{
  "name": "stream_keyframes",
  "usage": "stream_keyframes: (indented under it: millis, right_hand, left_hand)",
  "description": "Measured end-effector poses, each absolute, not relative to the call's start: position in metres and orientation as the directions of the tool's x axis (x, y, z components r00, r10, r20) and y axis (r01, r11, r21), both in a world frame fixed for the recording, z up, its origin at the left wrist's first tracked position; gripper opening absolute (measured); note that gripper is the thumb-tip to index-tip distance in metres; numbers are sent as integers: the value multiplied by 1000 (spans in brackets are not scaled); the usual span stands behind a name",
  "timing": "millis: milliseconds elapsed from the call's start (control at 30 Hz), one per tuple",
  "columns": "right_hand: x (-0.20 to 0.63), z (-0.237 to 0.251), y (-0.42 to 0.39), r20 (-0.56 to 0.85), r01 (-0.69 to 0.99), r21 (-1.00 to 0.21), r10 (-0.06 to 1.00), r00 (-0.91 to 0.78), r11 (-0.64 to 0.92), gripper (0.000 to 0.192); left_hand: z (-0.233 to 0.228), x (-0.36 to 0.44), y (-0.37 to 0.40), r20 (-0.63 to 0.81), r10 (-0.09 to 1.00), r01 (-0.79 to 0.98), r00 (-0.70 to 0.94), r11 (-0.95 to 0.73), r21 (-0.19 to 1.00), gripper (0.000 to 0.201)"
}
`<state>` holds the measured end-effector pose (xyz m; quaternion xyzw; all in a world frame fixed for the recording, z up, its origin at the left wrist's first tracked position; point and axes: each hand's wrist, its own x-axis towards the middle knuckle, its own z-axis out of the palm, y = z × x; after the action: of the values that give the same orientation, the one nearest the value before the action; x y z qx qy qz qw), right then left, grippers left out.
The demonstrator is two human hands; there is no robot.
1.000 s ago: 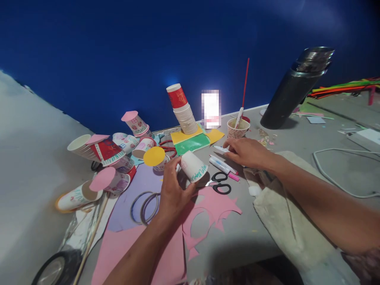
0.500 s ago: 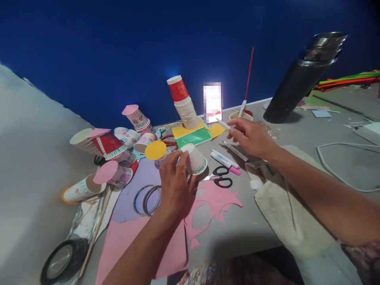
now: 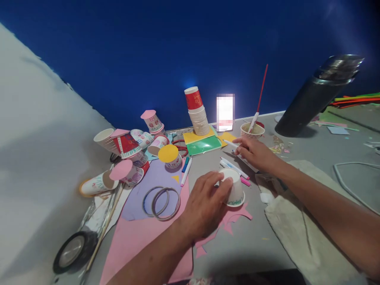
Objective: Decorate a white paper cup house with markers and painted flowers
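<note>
My left hand [image 3: 204, 204] is closed around the side of a white paper cup [image 3: 236, 184], which stands upside down with its rim low. Green marks show near that rim, and my fingers hide the cup's left side. Between the fingertips of my right hand [image 3: 258, 156] is a white marker [image 3: 229, 144], its tip pointing left. Just below that hand lie a white-and-blue marker [image 3: 236, 168] and a pink cap [image 3: 245, 181]. Pink paper scraps [image 3: 234, 215] spread under and in front of the cup.
Decorated cups crowd the left, one with a yellow disc top [image 3: 168, 153]. Bangles [image 3: 166, 204] rest on purple paper [image 3: 133, 202]. A cup stack [image 3: 198, 118] and a lit phone [image 3: 225, 111] stand at the back. On the right are a black flask [image 3: 314, 99] and cloth [image 3: 297, 213].
My left hand has moved the cup right and nearer, over where the scissors showed; they are now hidden. A white marker and a blue-green cap have come into sight. The view has shifted.
</note>
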<state>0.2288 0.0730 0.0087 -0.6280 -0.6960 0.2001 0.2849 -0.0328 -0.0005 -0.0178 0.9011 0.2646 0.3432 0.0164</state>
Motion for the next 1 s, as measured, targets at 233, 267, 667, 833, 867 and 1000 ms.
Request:
stream_keyframes:
  millis: [233,267,667,833,867,1000]
  right_hand:
    - [220,3,68,182,774,-604,978,-100,191,35]
    - [220,3,68,190,771,-608,978,-91,190,36]
    - [220,-4,67,303,666,-687,948,-98,289,32]
    - [219,-4,67,300,665,-682,946,-125,304,30]
    - [219,-4,67,298,664,-684,946,-125,303,30]
    - [219,-3,67,267,678,-681,956,-122,276,32]
  left_hand:
    - [-27,-43,12,594,652,558,472,-742,371,78]
    - [-28,-43,14,602,668,563,438,-726,395,81]
    - [-24,-40,22,532,807,530,259,-578,620,73]
    - [-25,-43,24,544,794,537,270,-594,600,82]
    - [-26,-44,24,562,777,542,283,-613,574,81]
    - [-31,-47,25,594,723,612,352,-658,438,75]
